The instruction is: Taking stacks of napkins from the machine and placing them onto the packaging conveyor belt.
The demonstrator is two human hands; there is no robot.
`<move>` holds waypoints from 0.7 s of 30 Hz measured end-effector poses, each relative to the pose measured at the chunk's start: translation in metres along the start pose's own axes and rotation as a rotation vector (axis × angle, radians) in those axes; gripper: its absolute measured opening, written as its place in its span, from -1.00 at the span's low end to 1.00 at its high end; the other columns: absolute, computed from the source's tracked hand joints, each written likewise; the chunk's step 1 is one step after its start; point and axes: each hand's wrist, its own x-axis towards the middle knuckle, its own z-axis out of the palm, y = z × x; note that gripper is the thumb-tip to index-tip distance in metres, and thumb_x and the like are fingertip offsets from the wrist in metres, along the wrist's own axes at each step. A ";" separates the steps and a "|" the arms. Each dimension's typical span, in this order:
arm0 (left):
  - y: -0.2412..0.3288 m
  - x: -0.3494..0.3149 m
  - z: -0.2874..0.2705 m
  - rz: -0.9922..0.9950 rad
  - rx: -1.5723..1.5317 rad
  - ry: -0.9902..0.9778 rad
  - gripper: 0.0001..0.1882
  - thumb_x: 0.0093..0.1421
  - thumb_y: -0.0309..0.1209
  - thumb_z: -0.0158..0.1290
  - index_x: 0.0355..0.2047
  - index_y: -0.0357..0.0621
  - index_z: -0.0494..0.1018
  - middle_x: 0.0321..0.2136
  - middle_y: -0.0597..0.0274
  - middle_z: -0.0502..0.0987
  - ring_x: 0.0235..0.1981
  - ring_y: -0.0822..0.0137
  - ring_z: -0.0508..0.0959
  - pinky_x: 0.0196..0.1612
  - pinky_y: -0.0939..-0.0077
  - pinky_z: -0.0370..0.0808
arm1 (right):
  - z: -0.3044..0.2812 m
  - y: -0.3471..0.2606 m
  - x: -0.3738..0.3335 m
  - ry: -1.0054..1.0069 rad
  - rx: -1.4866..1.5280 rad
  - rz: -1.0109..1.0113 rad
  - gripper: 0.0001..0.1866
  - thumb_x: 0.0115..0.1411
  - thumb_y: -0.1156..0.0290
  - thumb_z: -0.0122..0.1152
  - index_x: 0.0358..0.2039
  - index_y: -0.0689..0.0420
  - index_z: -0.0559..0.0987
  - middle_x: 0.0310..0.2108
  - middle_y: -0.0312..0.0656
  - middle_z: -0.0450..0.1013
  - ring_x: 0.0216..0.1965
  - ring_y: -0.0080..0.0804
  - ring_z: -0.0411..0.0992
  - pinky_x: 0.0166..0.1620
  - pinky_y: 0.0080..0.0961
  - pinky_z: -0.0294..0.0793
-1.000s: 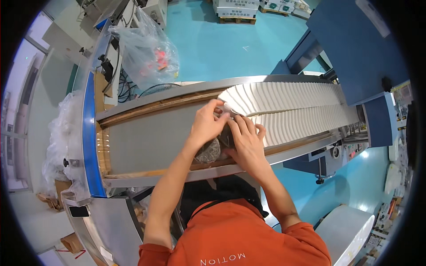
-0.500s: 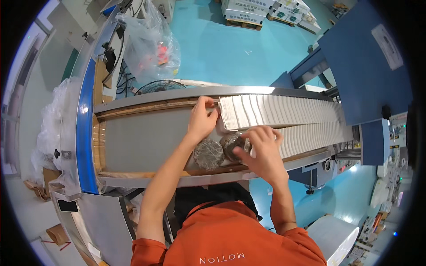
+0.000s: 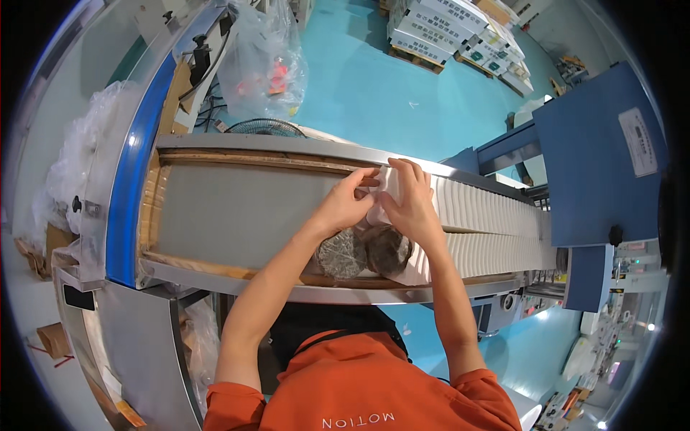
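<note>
Two long rows of thin white folded sheets point(image 3: 489, 212) stand on edge side by side on a grey conveyor bed. My left hand point(image 3: 346, 202) is at the left end of the far row, its curled fingers and thumb against the end sheets. Spanning that same row from above, my right hand point(image 3: 411, 201) has its fingers toward the far side and its thumb on the near side. Just below my hands, two round dark weights wrapped in clear film sit side by side: a left weight point(image 3: 342, 255) and a right weight point(image 3: 389, 251), the latter against the near row's end.
Wooden strips and metal rails point(image 3: 266, 148) border the grey bed point(image 3: 230, 208). A blue machine housing point(image 3: 600, 158) rises at the right. Beyond the conveyor are a clear plastic bag point(image 3: 262, 65), a fan point(image 3: 266, 128) and stacked white boxes point(image 3: 438, 32) on pallets.
My right hand has left the right weight and moved up onto the far row's end. My left hand has shifted right and slightly down. The view has also turned slightly.
</note>
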 end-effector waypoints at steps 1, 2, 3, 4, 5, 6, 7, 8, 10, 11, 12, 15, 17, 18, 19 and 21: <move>0.001 0.000 0.002 -0.032 -0.054 0.003 -0.47 0.11 -0.53 0.11 0.13 -0.25 0.30 -0.05 0.09 0.50 -0.19 0.38 0.54 -0.10 0.47 0.51 | -0.002 0.004 0.000 -0.004 -0.006 -0.007 -0.39 0.00 0.50 0.28 0.11 0.15 0.36 0.09 -0.01 0.31 0.14 0.04 0.20 0.18 -0.15 0.23; 0.002 -0.001 0.003 -0.065 -0.107 0.004 -0.42 0.11 -0.47 0.16 0.14 -0.29 0.26 -0.02 0.03 0.47 -0.16 0.35 0.53 -0.09 0.46 0.50 | -0.005 0.006 0.001 -0.021 -0.022 -0.010 -0.40 0.00 0.51 0.28 0.10 0.15 0.37 0.09 -0.01 0.31 0.14 0.04 0.21 0.18 -0.16 0.24; 0.004 0.000 0.005 -0.097 -0.160 0.005 -0.37 0.11 -0.41 0.20 0.15 -0.33 0.22 0.01 -0.03 0.44 -0.13 0.33 0.51 -0.08 0.44 0.50 | -0.008 0.009 0.001 -0.037 -0.037 -0.013 -0.42 0.00 0.52 0.27 0.10 0.14 0.38 0.10 -0.01 0.31 0.13 0.03 0.21 0.18 -0.17 0.25; 0.006 -0.001 0.005 -0.093 -0.164 0.008 -0.37 0.11 -0.41 0.20 0.15 -0.33 0.22 0.01 -0.03 0.44 -0.13 0.33 0.51 -0.08 0.44 0.50 | -0.010 0.011 0.001 -0.050 -0.011 -0.018 -0.45 0.02 0.55 0.25 0.08 0.13 0.41 0.10 -0.02 0.31 0.12 0.03 0.22 0.16 -0.19 0.27; 0.008 -0.002 0.004 -0.107 -0.022 -0.008 -0.32 0.09 -0.37 0.24 0.15 -0.35 0.19 0.02 -0.06 0.41 -0.09 0.29 0.50 -0.05 0.41 0.49 | -0.012 0.014 0.001 -0.052 -0.014 -0.022 -0.45 0.02 0.55 0.25 0.08 0.13 0.41 0.10 -0.02 0.31 0.12 0.03 0.22 0.16 -0.19 0.27; 0.012 -0.003 0.003 -0.123 0.120 -0.021 -0.26 0.06 -0.32 0.28 0.14 -0.37 0.17 0.04 -0.10 0.38 -0.06 0.25 0.48 -0.02 0.37 0.47 | -0.013 0.018 0.002 -0.067 0.017 -0.038 -0.43 0.00 0.57 0.26 0.09 0.12 0.41 0.12 0.01 0.29 0.12 0.06 0.22 0.16 -0.15 0.27; 0.015 -0.003 0.004 -0.122 0.119 -0.015 -0.26 0.06 -0.32 0.28 0.14 -0.37 0.17 0.04 -0.10 0.38 -0.06 0.25 0.48 -0.02 0.37 0.47 | -0.015 0.021 0.002 -0.082 0.049 -0.052 -0.40 -0.02 0.59 0.27 0.10 0.10 0.41 0.13 0.03 0.27 0.12 0.09 0.21 0.15 -0.11 0.27; 0.019 -0.003 0.004 -0.176 0.125 -0.040 -0.26 0.04 -0.33 0.30 0.12 -0.36 0.17 0.04 -0.09 0.39 -0.03 0.23 0.47 0.01 0.35 0.46 | -0.017 0.023 0.001 -0.086 0.050 -0.056 -0.40 -0.02 0.59 0.27 0.10 0.10 0.41 0.13 0.03 0.27 0.12 0.09 0.21 0.15 -0.11 0.27; 0.021 -0.003 0.004 -0.233 0.132 -0.060 -0.27 0.02 -0.33 0.31 0.10 -0.35 0.18 0.03 -0.08 0.39 0.00 0.21 0.46 0.03 0.33 0.45 | -0.020 0.024 0.000 -0.092 0.046 -0.082 -0.45 0.01 0.61 0.21 0.08 0.08 0.44 0.14 0.07 0.26 0.09 0.09 0.23 0.13 -0.12 0.32; 0.020 -0.003 0.003 -0.224 0.088 -0.052 -0.28 0.02 -0.35 0.30 0.10 -0.35 0.19 0.02 -0.06 0.40 0.01 0.22 0.46 0.04 0.34 0.44 | -0.021 0.022 0.001 -0.095 0.051 -0.084 -0.45 0.01 0.61 0.21 0.08 0.08 0.44 0.14 0.07 0.26 0.09 0.09 0.23 0.13 -0.12 0.32; 0.019 -0.004 0.003 -0.216 0.045 -0.047 -0.30 0.03 -0.37 0.28 0.10 -0.34 0.19 0.01 -0.05 0.40 0.02 0.23 0.45 0.04 0.36 0.44 | -0.022 0.019 0.001 -0.091 0.046 -0.085 -0.48 0.04 0.61 0.19 0.07 0.04 0.46 0.14 0.04 0.26 0.08 0.06 0.24 0.13 -0.15 0.31; 0.013 -0.002 -0.006 -0.266 -0.045 -0.065 -0.35 0.04 -0.42 0.23 0.10 -0.31 0.21 -0.02 -0.01 0.42 0.01 0.26 0.45 0.02 0.39 0.45 | -0.022 0.020 0.002 -0.090 0.021 -0.121 -0.55 0.06 0.59 0.16 0.01 0.02 0.51 0.14 0.05 0.26 0.05 0.03 0.26 0.11 -0.14 0.32; 0.012 -0.003 -0.014 -0.302 -0.083 -0.077 -0.44 0.07 -0.51 0.15 0.09 -0.27 0.27 -0.11 0.05 0.48 -0.06 0.30 0.49 -0.04 0.44 0.48 | -0.022 0.025 0.003 -0.091 0.000 -0.155 -0.58 0.06 0.59 0.15 -0.02 0.04 0.54 0.13 0.09 0.26 0.02 0.04 0.28 0.10 -0.10 0.34; 0.015 -0.004 -0.021 -0.361 -0.077 -0.086 -0.48 0.08 -0.54 0.13 0.07 -0.27 0.29 -0.14 0.08 0.49 -0.09 0.31 0.51 -0.06 0.46 0.48 | -0.021 0.029 0.003 -0.088 -0.023 -0.183 -0.62 0.06 0.57 0.17 -0.06 0.07 0.55 0.13 0.10 0.26 0.01 0.04 0.28 0.09 -0.10 0.34; 0.016 -0.004 -0.025 -0.319 -0.031 -0.081 -0.47 0.11 -0.62 0.05 0.14 -0.25 0.30 -0.15 0.16 0.49 -0.12 0.40 0.49 -0.05 0.51 0.46 | -0.020 0.031 0.004 -0.085 -0.045 -0.211 -0.65 0.06 0.54 0.18 -0.09 0.09 0.57 0.13 0.10 0.26 0.00 0.04 0.29 0.08 -0.10 0.34; 0.021 -0.003 -0.030 -0.265 -0.083 -0.049 -0.45 0.13 -0.61 -0.02 0.18 -0.24 0.28 -0.11 0.17 0.48 -0.13 0.41 0.50 -0.06 0.57 0.45 | -0.020 0.031 0.004 -0.072 -0.054 -0.223 -0.70 0.08 0.49 0.22 -0.12 0.12 0.58 0.12 0.10 0.27 -0.01 0.04 0.30 0.07 -0.11 0.34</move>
